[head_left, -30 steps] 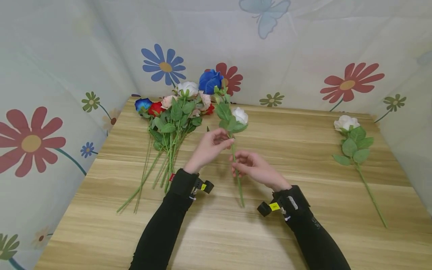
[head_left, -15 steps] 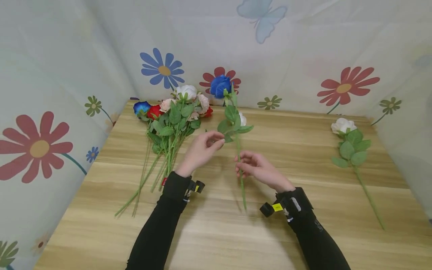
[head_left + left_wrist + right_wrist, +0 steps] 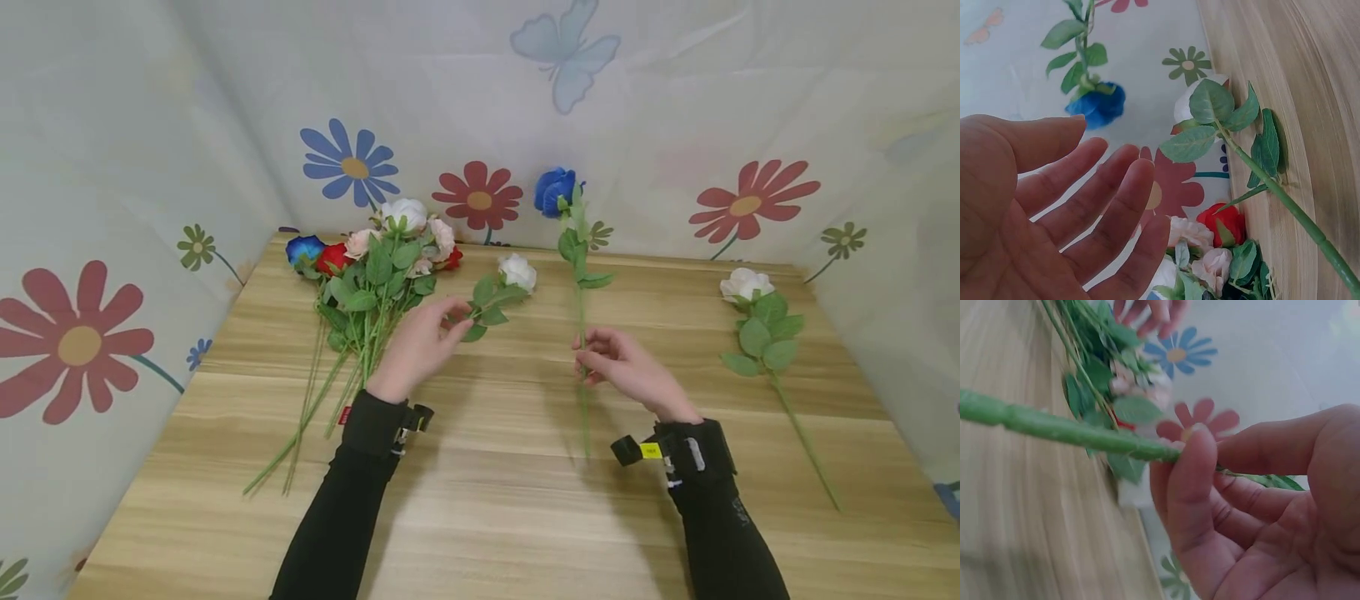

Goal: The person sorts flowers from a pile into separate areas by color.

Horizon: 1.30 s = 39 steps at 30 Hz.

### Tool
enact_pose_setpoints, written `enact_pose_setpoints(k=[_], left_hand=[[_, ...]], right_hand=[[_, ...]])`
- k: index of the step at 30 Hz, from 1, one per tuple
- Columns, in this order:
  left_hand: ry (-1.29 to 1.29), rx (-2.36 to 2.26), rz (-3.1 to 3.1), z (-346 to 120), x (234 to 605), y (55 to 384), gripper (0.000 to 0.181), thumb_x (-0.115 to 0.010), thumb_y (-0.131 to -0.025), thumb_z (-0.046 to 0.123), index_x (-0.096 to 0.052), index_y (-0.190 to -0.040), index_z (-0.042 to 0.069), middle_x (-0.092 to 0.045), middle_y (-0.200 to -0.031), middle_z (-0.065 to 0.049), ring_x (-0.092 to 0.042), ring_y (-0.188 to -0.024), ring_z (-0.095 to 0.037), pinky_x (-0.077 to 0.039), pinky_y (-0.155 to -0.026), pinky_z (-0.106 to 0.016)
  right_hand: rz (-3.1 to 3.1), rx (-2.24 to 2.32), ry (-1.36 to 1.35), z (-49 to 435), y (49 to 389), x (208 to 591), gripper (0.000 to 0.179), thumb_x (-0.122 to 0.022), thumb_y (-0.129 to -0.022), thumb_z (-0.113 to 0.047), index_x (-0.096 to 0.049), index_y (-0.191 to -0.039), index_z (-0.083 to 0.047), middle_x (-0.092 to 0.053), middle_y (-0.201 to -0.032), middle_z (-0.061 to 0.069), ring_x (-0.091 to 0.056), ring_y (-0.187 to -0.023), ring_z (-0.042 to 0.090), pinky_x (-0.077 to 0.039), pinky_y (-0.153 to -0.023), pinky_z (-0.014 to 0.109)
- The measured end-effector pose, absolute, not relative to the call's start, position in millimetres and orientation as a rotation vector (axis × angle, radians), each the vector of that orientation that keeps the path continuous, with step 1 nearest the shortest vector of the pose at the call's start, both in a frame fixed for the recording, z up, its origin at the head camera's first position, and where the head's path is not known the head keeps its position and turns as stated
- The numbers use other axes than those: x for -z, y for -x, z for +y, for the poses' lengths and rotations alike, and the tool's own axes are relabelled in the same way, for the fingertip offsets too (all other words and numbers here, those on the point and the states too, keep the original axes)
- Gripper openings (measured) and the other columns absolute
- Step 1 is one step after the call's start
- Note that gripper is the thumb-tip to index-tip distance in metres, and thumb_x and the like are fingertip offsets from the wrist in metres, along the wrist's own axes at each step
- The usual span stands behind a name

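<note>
My right hand [image 3: 626, 367] pinches the green stem of a blue rose [image 3: 557, 192], which it holds upright above the table with the bloom at the top. In the right wrist view, the thumb and fingers close round that stem [image 3: 1085, 432]. The left hand [image 3: 423, 342] has loosely bent, spread fingers with nothing between them, as the left wrist view shows. Near its fingertips lies a white rose [image 3: 517, 273] with green leaves; in the head view the hand hides its stem. Just left of this hand is a bunch of roses [image 3: 375, 275] in white, pink, red and blue.
Another white rose [image 3: 746, 285] lies alone on the right part of the wooden table [image 3: 510, 517], its stem slanting toward the front. A cloth backdrop [image 3: 420, 75] printed with flowers rises behind and along the sides of the table.
The right hand has carried the blue rose to the right, away from the white rose it overlapped. The left hand has let go of the blue rose and moved left.
</note>
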<state>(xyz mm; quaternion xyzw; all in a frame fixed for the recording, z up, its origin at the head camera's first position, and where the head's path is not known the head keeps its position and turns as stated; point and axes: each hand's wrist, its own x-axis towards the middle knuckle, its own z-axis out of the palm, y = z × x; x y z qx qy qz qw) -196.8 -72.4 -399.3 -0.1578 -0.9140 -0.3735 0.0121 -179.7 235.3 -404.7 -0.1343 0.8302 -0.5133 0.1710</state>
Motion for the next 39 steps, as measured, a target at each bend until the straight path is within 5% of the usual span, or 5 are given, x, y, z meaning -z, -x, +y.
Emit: enact_pose_setpoints(k=[17,24,29,35,39], left_hand=[[0.526,1.111,-2.830,-78.2,401.8,198.4,0.025,-0.062,-0.102,0.020,-0.068,-0.122,0.007,-0.070,-0.113,-0.011,-0.068,-0.098,-0.027,-0.055,-0.079,-0.040],[0.529,1.097,-2.848,-79.0,400.6,198.9,0.024,-0.061,-0.102,0.021,-0.068,-0.121,0.007,-0.070,-0.114,-0.011,-0.069,-0.099,-0.028,-0.056,-0.080,-0.040],[0.526,1.095,-2.861,-79.3,399.3,198.7,0.025,-0.061,-0.102,0.020,-0.068,-0.122,0.007,-0.069,-0.116,-0.012,-0.068,-0.102,-0.029,-0.056,-0.083,-0.042],[0.522,1.098,-2.879,-79.7,398.7,198.9,0.027,-0.060,-0.103,0.021,-0.067,-0.124,0.007,-0.069,-0.117,-0.012,-0.068,-0.104,-0.029,-0.056,-0.086,-0.043],[0.519,1.085,-2.897,-79.9,400.0,199.9,0.027,-0.060,-0.103,0.022,-0.067,-0.124,0.007,-0.069,-0.118,-0.011,-0.068,-0.105,-0.029,-0.056,-0.088,-0.043]], right_hand=[[2.646,0.942,0.121,306.5,179.9,395.6,0.037,-0.047,-0.105,-0.014,-0.051,-0.128,0.016,-0.066,-0.100,0.026,-0.071,-0.080,0.022,-0.059,-0.074,0.037],[2.783,0.683,-0.025,318.1,176.6,396.6,0.019,-0.046,-0.097,-0.014,-0.050,-0.083,-0.001,-0.047,-0.065,0.003,-0.044,-0.059,0.016,-0.036,-0.054,0.029],[2.749,0.624,-0.094,321.7,177.4,399.7,0.028,-0.046,-0.095,-0.013,-0.039,-0.068,-0.011,-0.037,-0.060,-0.002,-0.037,-0.055,0.015,-0.033,-0.053,0.028],[2.660,0.589,-0.110,327.0,181.4,406.1,0.017,-0.049,-0.092,-0.012,-0.058,-0.090,0.001,-0.065,-0.076,0.010,-0.059,-0.067,0.018,-0.044,-0.060,0.030],[2.634,0.604,-0.127,327.8,183.6,408.9,0.023,-0.051,-0.095,-0.016,-0.059,-0.100,0.005,-0.068,-0.087,0.015,-0.068,-0.071,0.017,-0.049,-0.068,0.033]])
